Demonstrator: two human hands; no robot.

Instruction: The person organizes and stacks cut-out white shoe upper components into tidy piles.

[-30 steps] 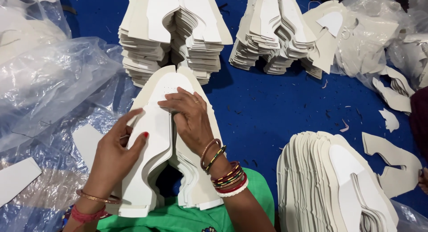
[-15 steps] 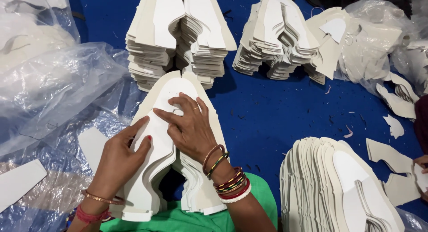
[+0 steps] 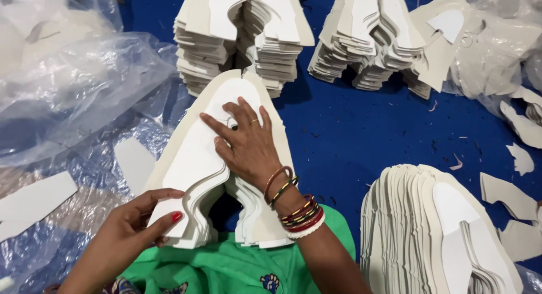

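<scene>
The stack of white cut-out pieces (image 3: pixel 223 158) is partly hidden under the right hand (image 3: pixel 248 144), laid flat and released on top at centre. Its lower left leg is pinched in the grip of the left hand (image 3: pixel 138 223) at 7 o'clock. A clear plastic bag (image 3: pixel 73 85) at 10 o'clock holds pale pieces, hard to make out. The fanned pile (image 3: pixel 440 226) at 4 o'clock is cut off by the frame.
</scene>
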